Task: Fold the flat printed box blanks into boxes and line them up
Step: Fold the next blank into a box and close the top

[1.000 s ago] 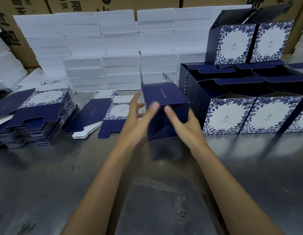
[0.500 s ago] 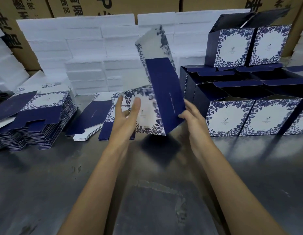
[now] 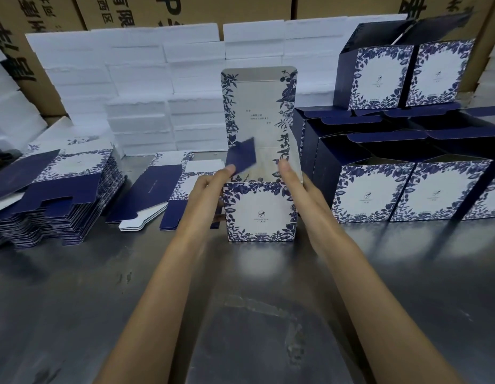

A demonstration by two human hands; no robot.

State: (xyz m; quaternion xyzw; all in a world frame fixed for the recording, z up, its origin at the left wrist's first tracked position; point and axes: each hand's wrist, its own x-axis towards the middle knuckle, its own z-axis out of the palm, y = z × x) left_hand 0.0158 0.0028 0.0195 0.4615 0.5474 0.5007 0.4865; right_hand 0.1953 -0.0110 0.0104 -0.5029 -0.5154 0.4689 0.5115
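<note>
Printed box (image 3: 260, 212) stands upright on the metal table (image 3: 74, 300), its lid raised, just left of the row of folded boxes (image 3: 407, 192). Left hand (image 3: 210, 187) pinches its dark blue side flap (image 3: 240, 159); right hand (image 3: 295, 181) lies with straight fingers against its right wall.

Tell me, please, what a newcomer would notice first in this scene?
Centre stage, a half-folded floral box stands on the steel table, lid flap up, held between the left hand and right hand. Finished boxes line the right; flat blanks stack on the left.
</note>
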